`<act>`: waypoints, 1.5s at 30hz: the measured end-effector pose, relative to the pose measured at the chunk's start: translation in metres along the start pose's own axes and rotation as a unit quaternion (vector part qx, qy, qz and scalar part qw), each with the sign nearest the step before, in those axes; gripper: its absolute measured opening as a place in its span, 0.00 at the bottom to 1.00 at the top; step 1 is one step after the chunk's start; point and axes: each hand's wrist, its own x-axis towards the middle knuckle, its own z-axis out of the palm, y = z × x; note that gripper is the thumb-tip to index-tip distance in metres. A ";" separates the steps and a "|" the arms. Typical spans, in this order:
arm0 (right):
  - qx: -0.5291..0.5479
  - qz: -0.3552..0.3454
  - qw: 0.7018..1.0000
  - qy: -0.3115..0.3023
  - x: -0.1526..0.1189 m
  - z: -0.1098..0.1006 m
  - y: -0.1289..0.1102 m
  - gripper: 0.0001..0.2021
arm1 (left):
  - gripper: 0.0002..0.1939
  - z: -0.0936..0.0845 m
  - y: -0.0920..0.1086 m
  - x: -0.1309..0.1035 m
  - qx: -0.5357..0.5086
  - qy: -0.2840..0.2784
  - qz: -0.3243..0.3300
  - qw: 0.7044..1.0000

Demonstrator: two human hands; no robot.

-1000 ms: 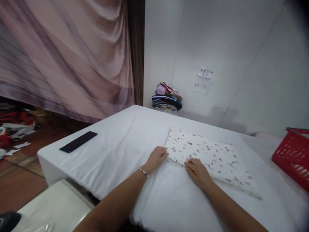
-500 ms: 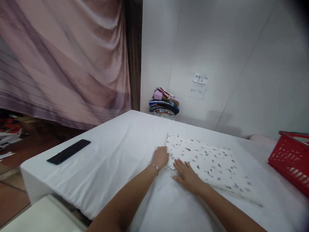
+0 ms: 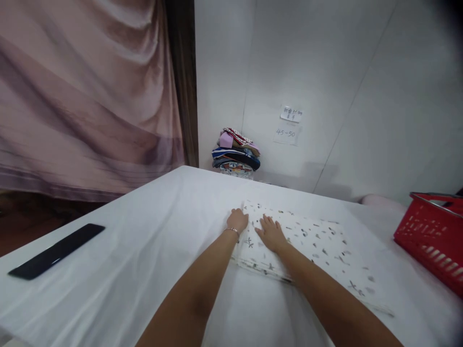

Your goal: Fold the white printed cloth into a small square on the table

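Smoothing step, I judge: right hand (image 3: 272, 234) spread wide over cloth (image 3: 314, 246) beneath it, left hand (image 3: 238, 220) curled beside, grip unclear; next move calls for flat, even pressure.

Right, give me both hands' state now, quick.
Left hand: fingers curled at the printed cloth's left edge; can't tell whether it grips.
Right hand: open, fingers spread on the cloth.
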 end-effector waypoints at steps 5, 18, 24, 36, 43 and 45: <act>0.029 -0.013 0.999 0.004 -0.001 0.008 0.004 0.31 | 0.20 -0.006 0.010 0.015 0.011 -0.064 -0.005 0.998; 0.078 -0.023 0.997 0.002 0.023 -0.010 0.029 0.33 | 0.23 -0.001 0.000 0.023 0.100 -0.008 0.055 0.993; 0.069 0.013 0.997 0.012 0.020 -0.033 0.078 0.34 | 0.28 0.017 0.007 0.011 0.195 0.139 0.309 0.920; 0.020 0.188 0.982 -0.017 -0.005 -0.045 0.217 0.37 | 0.33 0.041 -0.006 0.017 0.246 0.074 0.334 0.907; -0.007 0.224 0.974 0.022 -0.029 -0.044 0.243 0.37 | 0.32 0.040 -0.003 0.014 0.256 0.068 0.323 0.908; -0.001 0.232 0.973 0.012 -0.035 -0.044 0.250 0.36 | 0.32 0.040 -0.003 0.014 0.256 0.063 0.320 0.910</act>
